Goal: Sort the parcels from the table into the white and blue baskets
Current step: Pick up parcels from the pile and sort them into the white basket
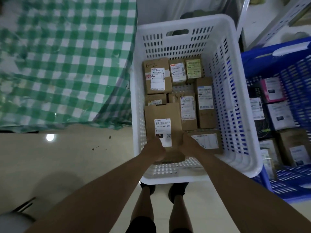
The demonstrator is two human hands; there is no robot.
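Both my hands reach down into the white basket (239,84). Between them is a brown cardboard parcel (162,115) with a white shipping label marked 15H. My left hand (155,149) grips its near left edge and my right hand (187,144) grips its near right edge. The parcel sits low in the basket, over other boxes. Several more brown labelled parcels (157,75) lie packed on the basket floor behind and beside it. To the right stands the blue basket (276,64), holding several parcels, some in dark wrapping.
The table with a green and white checked cloth (67,64) fills the upper left, its edge hanging beside the white basket. Pale floor lies below. My legs and dark shoes stand just in front of the basket. A grey object sits at the bottom left.
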